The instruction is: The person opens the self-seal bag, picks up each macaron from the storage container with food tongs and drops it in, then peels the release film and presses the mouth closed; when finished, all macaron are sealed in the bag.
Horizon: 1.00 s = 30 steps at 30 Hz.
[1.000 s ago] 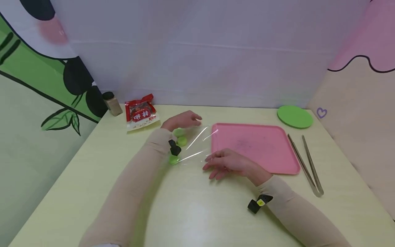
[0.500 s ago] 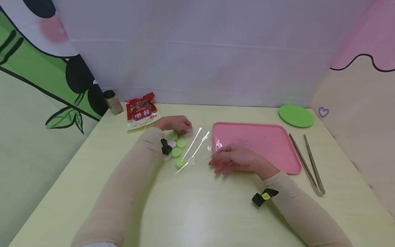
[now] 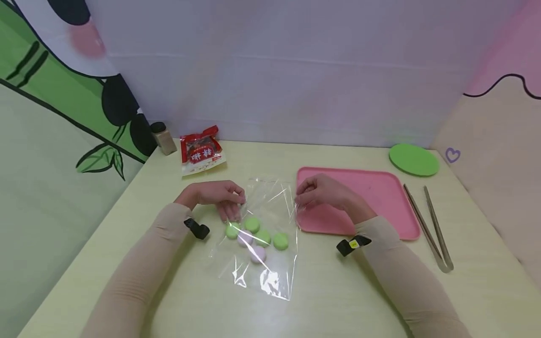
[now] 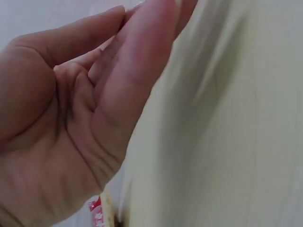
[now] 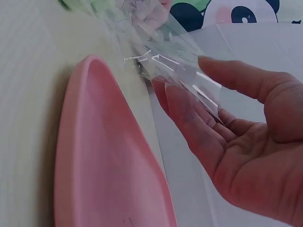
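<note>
A: Where is the clear bag [image 3: 262, 230] found?
B: Just left of the pink tray [image 3: 380, 197], green and pink discs [image 3: 255, 237] inside.
A: How is it held?
B: Its top corners are pinched by the left hand [image 3: 220, 195] and right hand [image 3: 321, 193], fingers curled.

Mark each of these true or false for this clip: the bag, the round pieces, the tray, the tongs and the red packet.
1. The clear plastic bag holds green and pale pink round pieces. True.
2. The metal tongs lie on the pink tray. False: they lie on the table, to the right of the tray.
3. The left hand and the right hand are at the bag's top corners. True.
4. The red snack packet lies inside the bag. False: it lies apart, near the back wall, beside a small jar.
5. The green disc sits on the tray. False: it lies behind the tray, on the table.
</note>
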Each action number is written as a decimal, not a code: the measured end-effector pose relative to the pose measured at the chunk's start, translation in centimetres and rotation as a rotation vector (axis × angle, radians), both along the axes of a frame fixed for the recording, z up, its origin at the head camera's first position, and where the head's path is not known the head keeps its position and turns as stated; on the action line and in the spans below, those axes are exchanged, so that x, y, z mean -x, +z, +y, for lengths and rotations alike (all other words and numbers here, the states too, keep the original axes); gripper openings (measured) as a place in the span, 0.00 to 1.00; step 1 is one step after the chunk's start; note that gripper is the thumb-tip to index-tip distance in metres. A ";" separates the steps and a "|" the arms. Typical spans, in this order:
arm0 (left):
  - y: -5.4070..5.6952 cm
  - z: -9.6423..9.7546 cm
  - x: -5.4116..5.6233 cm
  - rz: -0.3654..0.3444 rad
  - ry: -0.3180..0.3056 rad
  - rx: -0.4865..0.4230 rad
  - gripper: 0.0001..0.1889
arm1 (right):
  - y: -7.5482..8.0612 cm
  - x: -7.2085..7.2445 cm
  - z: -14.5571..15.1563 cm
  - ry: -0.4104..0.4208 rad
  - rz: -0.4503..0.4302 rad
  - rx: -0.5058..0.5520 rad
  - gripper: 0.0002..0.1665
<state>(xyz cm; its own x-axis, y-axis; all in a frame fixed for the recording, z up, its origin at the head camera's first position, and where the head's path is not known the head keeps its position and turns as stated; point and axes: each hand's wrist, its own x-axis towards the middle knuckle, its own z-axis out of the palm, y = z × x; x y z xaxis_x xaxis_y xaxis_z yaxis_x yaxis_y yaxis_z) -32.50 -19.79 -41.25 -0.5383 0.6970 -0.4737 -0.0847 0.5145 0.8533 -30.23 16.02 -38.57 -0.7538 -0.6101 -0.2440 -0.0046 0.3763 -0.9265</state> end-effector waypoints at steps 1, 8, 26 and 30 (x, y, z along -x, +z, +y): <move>0.0 -0.2 -0.4 0.003 -0.007 -0.005 0.13 | -0.1 0.2 -0.2 -0.002 -0.002 0.005 0.18; 2.0 -1.3 -2.1 0.182 0.093 0.098 0.12 | -0.6 0.8 -1.2 -0.012 -0.028 0.069 0.30; 1.8 -2.7 -1.7 0.310 0.278 -0.015 0.17 | -0.9 1.3 -1.1 -0.115 0.143 0.049 0.36; 0.7 -2.2 -1.6 0.280 0.317 0.023 0.18 | -1.3 1.3 -1.2 -0.120 0.134 0.056 0.38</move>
